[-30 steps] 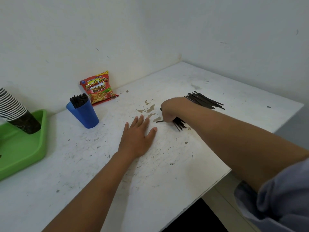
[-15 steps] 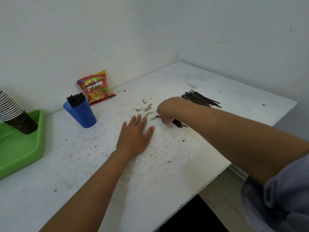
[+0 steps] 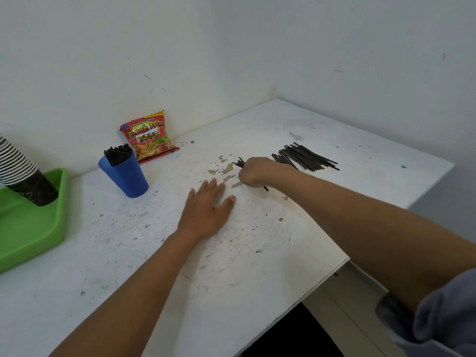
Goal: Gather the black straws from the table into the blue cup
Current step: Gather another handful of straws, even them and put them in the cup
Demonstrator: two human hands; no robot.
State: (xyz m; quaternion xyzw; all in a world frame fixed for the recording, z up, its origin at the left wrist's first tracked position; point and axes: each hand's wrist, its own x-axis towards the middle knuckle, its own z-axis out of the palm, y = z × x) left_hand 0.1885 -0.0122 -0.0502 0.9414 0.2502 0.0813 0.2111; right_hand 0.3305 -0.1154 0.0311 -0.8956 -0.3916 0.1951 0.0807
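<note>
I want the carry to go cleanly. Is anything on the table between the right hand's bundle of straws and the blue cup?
Only the left hand, lying flat just below the line from the right hand and its bundle of straws to the blue cup. Otherwise bare table.

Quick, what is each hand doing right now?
Left hand: open, resting flat on the white table.
Right hand: closed in a grip on a small bundle of black straws.
</note>
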